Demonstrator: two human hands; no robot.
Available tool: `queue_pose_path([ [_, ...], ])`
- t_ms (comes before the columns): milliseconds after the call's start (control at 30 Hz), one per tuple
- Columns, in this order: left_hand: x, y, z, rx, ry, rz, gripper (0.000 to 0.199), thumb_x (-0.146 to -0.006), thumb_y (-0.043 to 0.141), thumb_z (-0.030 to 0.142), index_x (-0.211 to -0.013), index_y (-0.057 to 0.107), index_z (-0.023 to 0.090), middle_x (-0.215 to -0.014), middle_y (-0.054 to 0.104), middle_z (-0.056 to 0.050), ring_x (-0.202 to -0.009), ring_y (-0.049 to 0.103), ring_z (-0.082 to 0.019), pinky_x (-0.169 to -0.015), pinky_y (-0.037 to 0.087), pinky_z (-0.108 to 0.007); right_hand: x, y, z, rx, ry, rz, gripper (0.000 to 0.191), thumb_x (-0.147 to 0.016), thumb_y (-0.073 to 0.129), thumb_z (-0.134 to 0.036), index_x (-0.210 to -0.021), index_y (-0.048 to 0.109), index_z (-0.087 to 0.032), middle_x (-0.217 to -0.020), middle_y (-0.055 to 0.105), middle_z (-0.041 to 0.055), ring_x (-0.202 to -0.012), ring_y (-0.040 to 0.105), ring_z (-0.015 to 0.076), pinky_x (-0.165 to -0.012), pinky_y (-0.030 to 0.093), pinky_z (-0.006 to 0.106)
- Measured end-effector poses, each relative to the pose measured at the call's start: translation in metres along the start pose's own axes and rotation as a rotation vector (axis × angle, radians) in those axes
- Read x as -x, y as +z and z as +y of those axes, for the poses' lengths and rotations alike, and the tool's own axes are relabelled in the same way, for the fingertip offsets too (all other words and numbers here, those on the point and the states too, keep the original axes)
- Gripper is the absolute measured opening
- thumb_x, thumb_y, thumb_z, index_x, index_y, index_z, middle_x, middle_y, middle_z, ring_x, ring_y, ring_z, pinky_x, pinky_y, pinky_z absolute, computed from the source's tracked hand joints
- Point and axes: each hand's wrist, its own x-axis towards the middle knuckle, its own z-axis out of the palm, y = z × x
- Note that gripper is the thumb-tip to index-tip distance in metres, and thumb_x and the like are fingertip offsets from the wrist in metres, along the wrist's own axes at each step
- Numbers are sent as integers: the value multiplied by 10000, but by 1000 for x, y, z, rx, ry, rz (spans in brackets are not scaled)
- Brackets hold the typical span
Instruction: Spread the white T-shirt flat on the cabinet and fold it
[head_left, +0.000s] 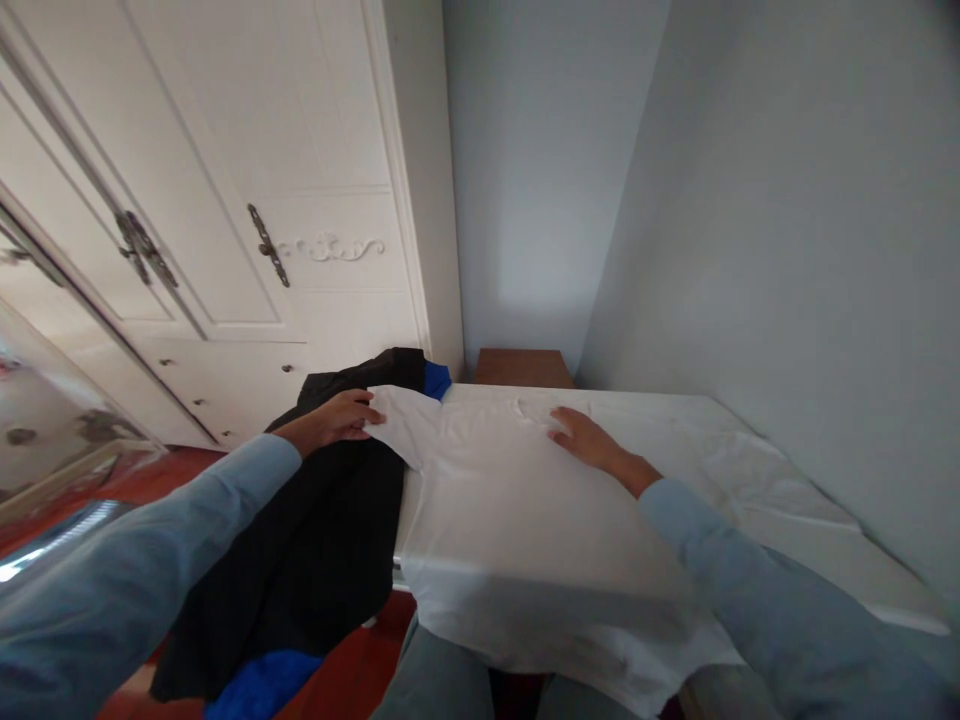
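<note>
left hand (349, 415): thumb and fingers closed on the sleeve end of a white shirt (502, 490). right hand (589, 438): fingers partly curled at the shirt's neckline; whether they pinch the cloth cannot be told. the shirt lies spread on a white surface (645, 404), neckline toward the far edge, with the body running over the near edge and its lower part hanging above the person's legs (446, 675). the held sleeve reaches past the surface's left edge, its end against dark clothing (322, 540). a slim strip of surface shows between the shirt's left side and this clothing, which hangs down on the left with blue cloth (270, 685) at its lower end. beyond the neckline, a shallow band of surface lies open up to the far edge; behind that edge is a brown box (525, 367). to the right, the surface runs close along a grey wall (810, 200), leaving little side room there. far left: a white wardrobe (337, 110) above a red floor (176, 472).
</note>
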Motion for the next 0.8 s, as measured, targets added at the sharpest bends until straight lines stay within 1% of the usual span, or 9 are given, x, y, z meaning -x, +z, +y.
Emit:
queue_pose_path([
  [100, -4, 4, -1, -45, 17, 24, 738, -542, 811, 106, -1230, 547, 154, -713, 610, 24, -630, 633, -167, -559, 544, -259, -19, 6, -1, 75, 61, -54, 558, -970, 455, -431, -1439, 506, -132, -1568, 389, 194, -1471, 321, 348, -1194, 273, 510],
  [200, -9, 5, -3, -77, 30, 28, 748, -556, 809, 122, -1255, 548, 161, -762, 614, 13, -664, 638, -168, -571, 548, -259, -33, 14, -4, 140, 118, -88, 564, -1001, 386, -465, -1457, 486, -150, -1593, 339, 201, -1477, 297, 375, -1162, 284, 579],
  [300, -14, 1, -7, -79, 25, 28, 680, -560, 812, 131, -1196, 578, 190, -825, 628, -3, -701, 651, -167, -586, 560, -252, -38, 18, -6, 193, 139, -90, 574, -1023, 315, -462, -1492, 432, -152, -1616, 287, 200, -1498, 245, 365, -1165, 247, 607],
  [400, -17, -5, -12, -67, 18, 56, 646, -546, 826, 126, -1144, 590, 201, -883, 638, -13, -710, 649, -157, -579, 556, -237, -40, 18, -4, 231, 123, -75, 559, -1032, 291, -434, -1515, 397, -172, -1624, 287, 172, -1508, 235, 318, -1193, 224, 558],
  [500, -18, -11, -15, -44, 4, 89, 616, -537, 835, 118, -1098, 593, 196, -887, 634, -11, -681, 631, -141, -554, 544, -222, -43, 17, 1, 257, 101, -61, 543, -1031, 298, -406, -1505, 416, -168, -1613, 315, 167, -1501, 256, 305, -1197, 239, 525],
  [567, -16, -14, -15, -19, -23, 68, 563, -536, 840, 120, -1044, 611, 198, -860, 639, -8, -671, 629, -140, -557, 547, -225, -44, 15, 4, 265, 93, -53, 534, -1028, 306, -390, -1495, 434, -163, -1602, 334, 173, -1492, 275, 309, -1188, 260, 527],
  [633, -13, -16, -14, 16, -61, 6, 476, -543, 851, 150, -965, 635, 191, -846, 658, -17, -679, 643, -148, -578, 558, -239, -46, 13, 4, 269, 86, -46, 527, -1024, 320, -382, -1479, 456, -154, -1586, 358, 187, -1481, 300, 319, -1174, 284, 533],
  [733, -10, -15, -12, 54, -92, -65, 369, -546, 863, 184, -845, 648, 166, -808, 670, -30, -658, 647, -140, -574, 546, -229, -48, 10, -8, 277, 73, -31, 542, -1020, 339, -383, -1457, 474, -93, -1553, 377, 253, -1456, 335, 365, -1143, 315, 565],
  [800, -11, -13, -11, 52, -75, -53, 345, -525, 864, 156, -789, 642, 158, -756, 657, -24, -625, 639, -133, -545, 522, -211, -50, 11, -27, 276, 25, -23, 574, -1026, 337, -393, -1466, 447, -42, -1555, 357, 278, -1462, 318, 371, -1158, 294, 549],
])
